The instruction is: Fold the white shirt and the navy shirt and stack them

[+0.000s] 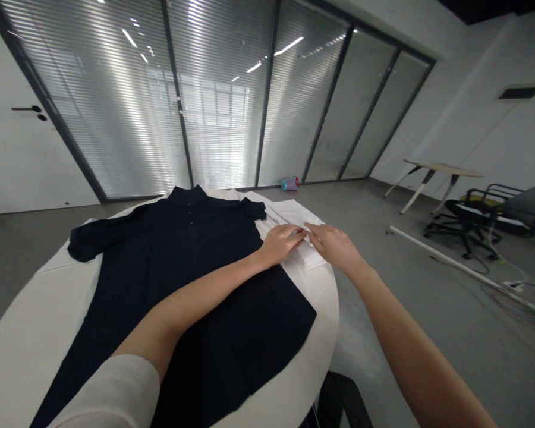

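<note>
A dark navy short-sleeved shirt [160, 267] with a collar lies spread out, front up, on a round white table [13, 345]. Beyond its right side is a folded white cloth [294, 209] at the table's edge. My left hand [282, 242] reaches across the shirt, its fingers bent together on the white cloth. Close beside it, my right hand [336, 246] has thumb and fingers closed on the same cloth. The fingertips of both hands nearly meet, and the cloth between them is partly covered.
A black chair part [343, 398] stands against the table's near right edge. On the floor lie a white pole [463, 267] and cables. Farther right are a wooden-topped table [443, 168] and an office chair [512, 208]. A blue-and-red object [289, 183] sits by the glass partition [223, 119].
</note>
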The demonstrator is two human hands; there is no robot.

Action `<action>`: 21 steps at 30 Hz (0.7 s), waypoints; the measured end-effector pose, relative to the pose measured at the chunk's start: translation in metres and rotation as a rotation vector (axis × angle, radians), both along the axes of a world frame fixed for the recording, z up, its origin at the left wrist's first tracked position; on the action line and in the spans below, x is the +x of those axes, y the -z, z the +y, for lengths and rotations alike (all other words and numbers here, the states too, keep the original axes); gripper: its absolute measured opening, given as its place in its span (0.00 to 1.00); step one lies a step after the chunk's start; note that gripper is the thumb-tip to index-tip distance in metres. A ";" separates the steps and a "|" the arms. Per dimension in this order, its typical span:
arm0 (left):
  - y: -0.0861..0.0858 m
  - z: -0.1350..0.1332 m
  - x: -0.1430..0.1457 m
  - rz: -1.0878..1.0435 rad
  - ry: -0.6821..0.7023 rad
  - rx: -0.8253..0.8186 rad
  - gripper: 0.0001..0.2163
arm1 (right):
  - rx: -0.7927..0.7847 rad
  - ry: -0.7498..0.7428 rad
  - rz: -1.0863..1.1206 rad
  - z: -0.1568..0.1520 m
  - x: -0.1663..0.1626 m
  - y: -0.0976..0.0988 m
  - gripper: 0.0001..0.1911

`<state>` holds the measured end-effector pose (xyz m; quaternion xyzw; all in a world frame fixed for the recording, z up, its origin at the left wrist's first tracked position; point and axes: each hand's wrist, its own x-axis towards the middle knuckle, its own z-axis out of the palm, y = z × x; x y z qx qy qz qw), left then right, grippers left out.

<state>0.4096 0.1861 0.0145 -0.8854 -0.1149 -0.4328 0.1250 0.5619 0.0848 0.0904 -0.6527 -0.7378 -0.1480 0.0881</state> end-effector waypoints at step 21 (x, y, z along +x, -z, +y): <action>-0.021 -0.004 -0.160 0.380 -0.101 -0.145 0.16 | -0.184 0.136 -0.039 0.044 -0.060 0.001 0.39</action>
